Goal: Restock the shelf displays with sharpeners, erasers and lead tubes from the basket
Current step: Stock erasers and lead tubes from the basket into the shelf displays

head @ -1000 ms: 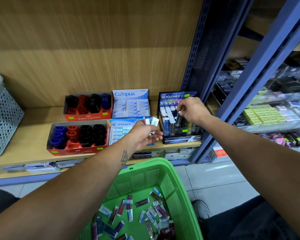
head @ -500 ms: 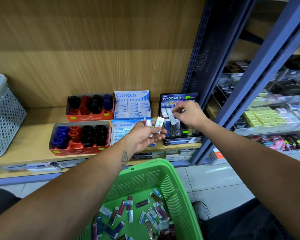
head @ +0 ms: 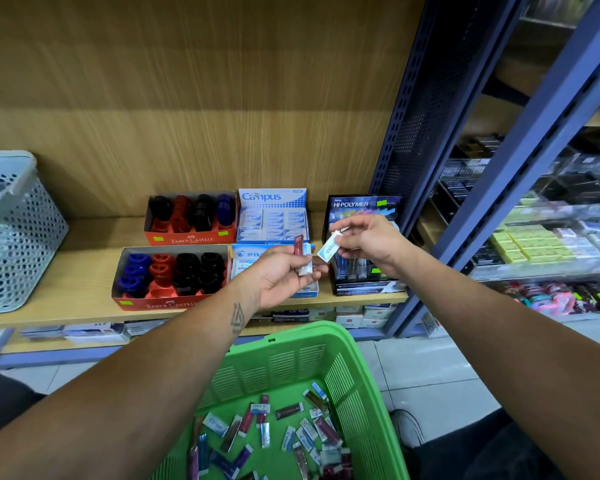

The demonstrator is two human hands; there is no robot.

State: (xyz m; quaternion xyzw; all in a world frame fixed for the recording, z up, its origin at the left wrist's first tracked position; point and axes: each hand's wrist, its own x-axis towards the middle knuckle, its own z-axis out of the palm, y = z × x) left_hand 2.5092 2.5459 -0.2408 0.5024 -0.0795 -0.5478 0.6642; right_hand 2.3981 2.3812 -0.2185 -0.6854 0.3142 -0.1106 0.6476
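Note:
My left hand [head: 284, 275] holds a dark red lead tube [head: 298, 244] and a white eraser upright over the Pilot eraser box [head: 245, 252]. My right hand [head: 368, 242] pinches a white-and-blue Campus eraser [head: 329, 249] just right of the left hand, in front of the black Hi-Polymer lead display [head: 362, 206]. Behind stands the Campus eraser box [head: 272, 199]. Two orange Faber-Castell sharpener boxes [head: 174, 271] [head: 191, 216] sit to the left. The green basket [head: 343, 368] below holds several loose erasers and lead tubes.
A grey perforated basket [head: 18, 233] stands on the wooden shelf [head: 84, 237] at the far left. A blue metal upright [head: 520, 161] borders the shelf on the right, with more stocked shelves beyond. Boxes fill the lower shelf under the edge.
My right hand left the Hi-Polymer display, came towards the left hand and took the Campus eraser from it. The left hand stayed over the Pilot box with the remaining items.

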